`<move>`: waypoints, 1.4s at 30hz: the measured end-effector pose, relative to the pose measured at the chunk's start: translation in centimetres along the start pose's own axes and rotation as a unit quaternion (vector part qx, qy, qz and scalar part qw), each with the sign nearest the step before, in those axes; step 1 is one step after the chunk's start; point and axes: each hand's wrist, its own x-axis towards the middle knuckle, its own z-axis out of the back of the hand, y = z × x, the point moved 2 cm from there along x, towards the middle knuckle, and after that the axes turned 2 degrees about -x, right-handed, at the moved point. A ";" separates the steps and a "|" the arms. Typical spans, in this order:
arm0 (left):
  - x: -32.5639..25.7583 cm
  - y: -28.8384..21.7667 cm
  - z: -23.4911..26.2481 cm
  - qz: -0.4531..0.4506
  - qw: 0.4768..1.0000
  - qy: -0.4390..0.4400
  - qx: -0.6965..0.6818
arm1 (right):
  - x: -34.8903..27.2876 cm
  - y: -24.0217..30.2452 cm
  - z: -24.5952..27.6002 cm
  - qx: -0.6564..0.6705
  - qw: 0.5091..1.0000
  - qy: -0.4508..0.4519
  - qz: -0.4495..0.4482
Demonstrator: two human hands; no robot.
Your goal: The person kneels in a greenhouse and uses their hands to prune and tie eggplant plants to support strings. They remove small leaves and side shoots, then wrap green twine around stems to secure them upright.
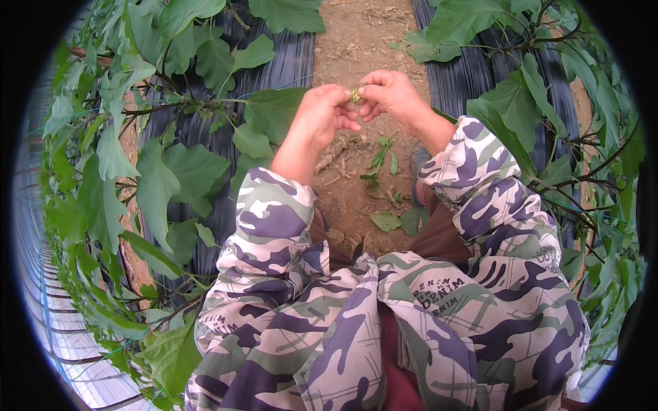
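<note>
Above the dirt path, my two hands meet at fingertip height in front of me. Between them is a small yellow-green plant piece, perhaps a bud or flower part; its exact kind is too small to tell. My left hand pinches it from the left with thumb and forefinger, the other fingers curled. From the right, my right hand pinches the same piece, fingers bent. A broad green leaf lies close beside my left wrist. Both forearms are in camouflage sleeves.
Leafy plants with dark stems crowd both sides, rooted in beds under black plastic mulch. Between the beds runs a brown dirt path. Plucked shoots and a loose leaf lie on it by my feet. Thin blue-green strings cross the plants.
</note>
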 end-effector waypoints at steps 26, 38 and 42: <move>-0.3 0.5 -1.8 -0.196 0.968 -0.082 0.132 | -1.4 -0.3 0.5 0.021 0.999 -0.034 0.007; -0.7 -0.1 -2.0 -0.177 0.969 -0.051 0.168 | -1.6 0.0 1.0 -0.023 0.998 -0.038 0.041; -0.4 -0.1 -1.7 -0.149 0.983 -0.018 0.109 | -1.7 0.1 0.9 -0.019 0.998 -0.027 0.045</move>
